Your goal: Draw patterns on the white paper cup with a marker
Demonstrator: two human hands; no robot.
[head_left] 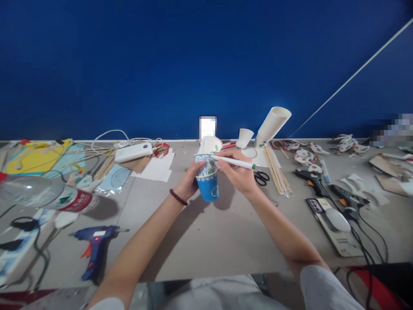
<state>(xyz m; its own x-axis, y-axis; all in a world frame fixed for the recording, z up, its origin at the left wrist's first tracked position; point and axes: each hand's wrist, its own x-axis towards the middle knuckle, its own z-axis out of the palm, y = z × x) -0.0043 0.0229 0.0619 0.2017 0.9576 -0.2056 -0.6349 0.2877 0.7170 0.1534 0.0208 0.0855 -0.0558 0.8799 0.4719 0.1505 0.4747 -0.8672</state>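
Near the middle of the view, my left hand [190, 181] is wrapped round the left side of a blue patterned paper cup [208, 187]. A white paper cup [211, 145] with green marks sits at its top, tilted. My right hand [237, 170] pinches a white pen [237, 162] with a green end, its tip pointing left at the cups' rims. Whether the tip touches a cup is too small to tell.
Leaning cup stack [274, 125], small white cup [245, 137], black scissors [261, 177] and wooden sticks [277, 172] lie beyond my right hand. At left are a blue glue gun [97, 245], bottle [48, 193] and power strip [27, 245]; at right, a phone [335, 228] and corded glue guns [348, 200].
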